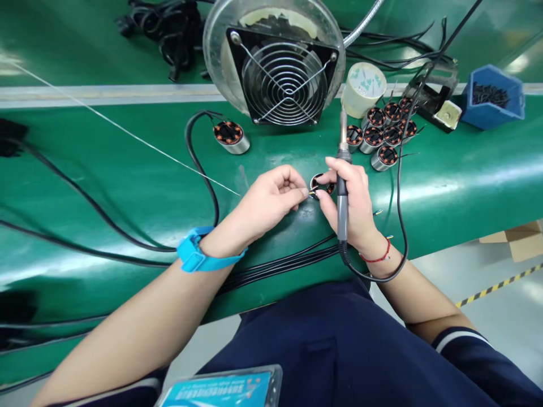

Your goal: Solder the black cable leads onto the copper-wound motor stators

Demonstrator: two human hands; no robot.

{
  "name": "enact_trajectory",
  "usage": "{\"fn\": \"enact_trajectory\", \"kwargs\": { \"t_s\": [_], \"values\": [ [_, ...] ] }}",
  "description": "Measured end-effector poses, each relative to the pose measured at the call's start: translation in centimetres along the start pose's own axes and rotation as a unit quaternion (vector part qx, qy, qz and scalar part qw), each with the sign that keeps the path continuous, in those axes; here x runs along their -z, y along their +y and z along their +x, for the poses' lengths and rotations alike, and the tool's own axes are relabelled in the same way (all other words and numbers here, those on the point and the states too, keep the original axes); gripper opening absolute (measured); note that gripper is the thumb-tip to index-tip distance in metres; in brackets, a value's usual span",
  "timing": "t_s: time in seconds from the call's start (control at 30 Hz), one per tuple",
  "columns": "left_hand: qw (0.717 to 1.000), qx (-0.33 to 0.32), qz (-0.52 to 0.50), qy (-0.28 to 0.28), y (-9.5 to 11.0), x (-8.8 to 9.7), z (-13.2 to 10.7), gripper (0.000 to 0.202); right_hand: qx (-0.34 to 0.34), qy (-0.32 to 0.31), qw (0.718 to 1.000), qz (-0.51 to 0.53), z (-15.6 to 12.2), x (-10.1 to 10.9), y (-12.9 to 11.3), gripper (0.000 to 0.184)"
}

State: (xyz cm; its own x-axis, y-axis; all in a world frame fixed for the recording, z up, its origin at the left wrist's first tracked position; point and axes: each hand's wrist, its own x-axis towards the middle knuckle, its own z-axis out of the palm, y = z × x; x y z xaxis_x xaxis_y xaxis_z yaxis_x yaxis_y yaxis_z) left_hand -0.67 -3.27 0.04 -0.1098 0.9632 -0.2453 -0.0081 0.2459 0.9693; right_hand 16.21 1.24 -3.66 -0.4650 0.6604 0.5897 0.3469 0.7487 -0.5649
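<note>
My right hand (pixel 356 198) is closed around a soldering iron (pixel 342 217), its metal tip pointing away from me. With its thumb and forefinger, the same hand also steadies a small motor stator (pixel 314 181) on the bench. My left hand (pixel 275 195) pinches a thin wire (pixel 311 193) at the stator's near left edge; the fingers partly hide the wire's end. Another stator (pixel 231 137), with a black cable (pixel 189 135) running from it, stands to the left. Several more stators (pixel 373 137) with copper windings are grouped to the right.
A fan with a round wire guard (pixel 289 85) stands behind my hands. A tape roll (pixel 363 87), a black stand (pixel 436 93) and a blue bin (pixel 494 102) of small dark parts are at the back right. Black cables (pixel 280 265) cross the green bench; a solder strand (pixel 127 133) slants at left.
</note>
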Motion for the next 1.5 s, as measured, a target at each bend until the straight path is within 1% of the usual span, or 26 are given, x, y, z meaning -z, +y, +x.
{"fn": "enact_trajectory", "kwargs": {
  "t_s": [0.13,0.27,0.43,0.5,0.57,0.63,0.73,0.8,0.93,1.03,1.13,1.2,1.3,1.4,1.5],
  "values": [
    [1.000,-0.004,-0.019,0.011,0.1,0.0,-0.1,0.012,0.012,-0.026,1.000,-0.003,0.1,0.0,-0.2,0.038],
    [1.000,-0.008,-0.025,0.017,0.1,0.0,-0.2,0.014,0.012,-0.023,1.000,0.007,0.1,0.2,-0.1,0.037],
    [1.000,-0.001,-0.020,0.024,0.1,0.1,-0.1,0.013,-0.033,0.008,0.999,0.007,-0.3,1.4,1.5,0.045],
    [0.999,0.001,-0.024,0.025,0.1,0.1,0.0,0.013,-0.053,0.003,0.998,0.021,-0.6,1.7,2.2,0.050],
    [0.999,0.000,-0.026,0.024,0.0,0.2,0.0,0.014,-0.076,-0.028,0.995,0.053,-0.9,1.8,2.6,0.056],
    [0.999,-0.002,-0.025,0.020,-0.1,0.3,0.1,0.015,-0.098,-0.076,0.988,0.091,-1.1,1.5,2.6,0.062],
    [1.000,-0.011,-0.022,0.016,-0.2,0.4,0.0,0.018,-0.116,-0.137,0.977,0.112,-1.1,0.8,2.2,0.063],
    [1.000,-0.020,-0.014,0.006,-0.2,0.3,0.0,0.018,-0.110,-0.157,0.976,0.105,-1.0,0.4,1.8,0.062],
    [0.999,-0.042,0.033,-0.012,-0.3,0.0,-0.1,0.016,-0.086,-0.168,0.977,0.095,-0.8,0.3,1.2,0.060],
    [0.996,-0.054,0.064,-0.002,-0.4,-0.3,-0.1,0.015,-0.081,-0.135,0.983,0.093,-0.6,1.3,0.5,0.053],
    [0.994,-0.058,0.090,0.014,-0.3,-0.6,-0.3,0.013,-0.096,-0.049,0.991,0.085,-0.8,2.8,-0.5,0.041],
    [0.993,-0.051,0.105,0.028,-0.2,-0.7,-0.4,0.013,-0.101,0.011,0.991,0.091,-1.3,3.6,-1.2,0.038],
    [0.991,-0.047,0.119,0.038,-0.1,-0.9,-0.6,0.013,-0.061,0.075,0.992,0.085,-2.5,4.2,-1.8,0.032],
    [0.990,-0.053,0.125,0.046,-0.2,-0.9,-0.6,0.012,-0.003,0.104,0.991,0.086,-3.6,4.3,-2.0,0.023],
    [0.990,-0.046,0.125,0.049,-0.3,-0.8,-0.6,0.012,0.006,0.104,0.990,0.099,-4.4,4.2,-2.0,0.018]
  ]
}}
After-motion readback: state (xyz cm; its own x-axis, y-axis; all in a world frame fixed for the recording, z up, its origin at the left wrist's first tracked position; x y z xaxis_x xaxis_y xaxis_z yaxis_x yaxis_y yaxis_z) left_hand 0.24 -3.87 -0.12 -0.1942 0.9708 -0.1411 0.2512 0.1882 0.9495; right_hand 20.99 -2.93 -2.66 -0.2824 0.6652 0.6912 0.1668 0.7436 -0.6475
